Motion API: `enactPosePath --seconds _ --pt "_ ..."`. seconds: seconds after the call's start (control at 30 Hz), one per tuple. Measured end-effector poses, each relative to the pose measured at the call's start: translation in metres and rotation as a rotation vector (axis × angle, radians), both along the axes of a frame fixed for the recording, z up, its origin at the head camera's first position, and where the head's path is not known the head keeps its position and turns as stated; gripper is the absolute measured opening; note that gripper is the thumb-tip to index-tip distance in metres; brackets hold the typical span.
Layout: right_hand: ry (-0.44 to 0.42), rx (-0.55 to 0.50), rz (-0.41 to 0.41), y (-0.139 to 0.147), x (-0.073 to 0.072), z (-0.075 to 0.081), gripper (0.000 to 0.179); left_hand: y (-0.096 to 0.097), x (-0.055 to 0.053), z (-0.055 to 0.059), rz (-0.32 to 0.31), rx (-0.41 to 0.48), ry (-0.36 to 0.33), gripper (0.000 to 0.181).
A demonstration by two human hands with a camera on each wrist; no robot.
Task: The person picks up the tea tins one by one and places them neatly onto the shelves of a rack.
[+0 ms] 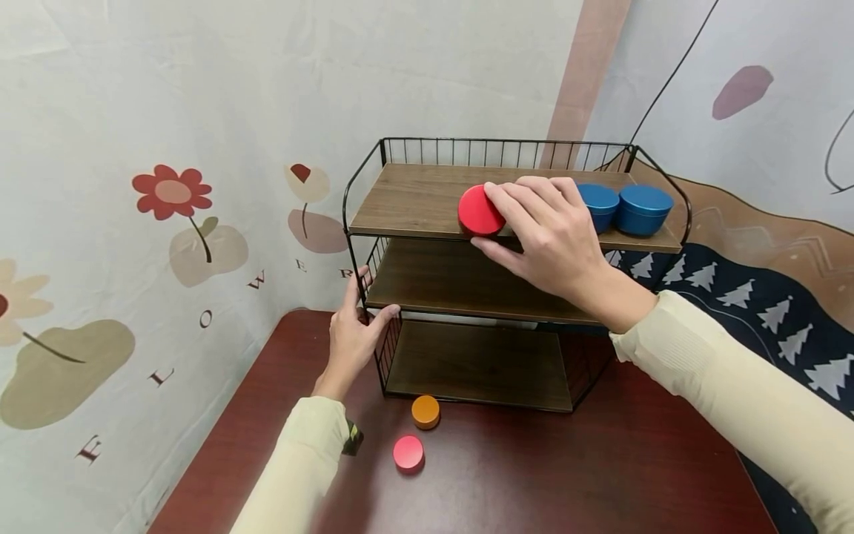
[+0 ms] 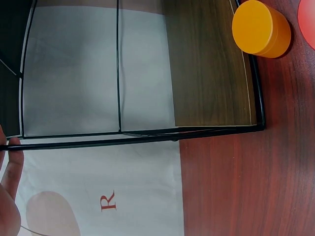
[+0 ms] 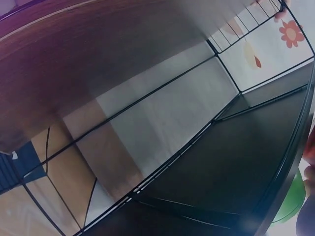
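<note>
My right hand grips a round red tin between thumb and fingers, at the front edge of the rack's top shelf. In the right wrist view only a sliver of that red tin shows, beside a partly cut-off green round thing. Two blue tins stand on the top shelf, right of my right hand, one partly covered by it. My left hand holds the left side of the black wire rack. In the left wrist view its fingertips meet the bar.
An orange tin and a pinkish-red tin are on the reddish-brown table in front of the rack. A dark green-yellow object shows beside the left cuff. Behind the rack hangs a printed cloth.
</note>
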State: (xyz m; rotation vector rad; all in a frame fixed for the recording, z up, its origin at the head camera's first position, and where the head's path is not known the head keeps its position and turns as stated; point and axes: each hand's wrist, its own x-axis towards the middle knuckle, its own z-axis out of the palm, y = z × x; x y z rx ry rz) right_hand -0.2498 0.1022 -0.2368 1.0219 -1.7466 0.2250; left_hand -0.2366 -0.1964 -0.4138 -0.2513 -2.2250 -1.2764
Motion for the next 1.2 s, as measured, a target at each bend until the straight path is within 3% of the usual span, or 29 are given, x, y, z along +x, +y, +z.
enactPosePath --seconds 0.37,0.93,1.2 --pt "-0.083 0.033 -0.113 0.004 -0.007 0.001 0.058 0.001 -0.001 0.0 -0.003 -0.002 0.008 0.077" --pt "-0.2 0.021 -0.148 0.001 -0.013 0.005 0.054 0.0 -0.001 -0.001 -0.01 0.001 0.022 0.076" --pt "-0.162 0.014 -0.131 0.001 -0.013 0.003 0.058 0.0 -0.001 -0.001 -0.011 0.005 0.021 0.076"
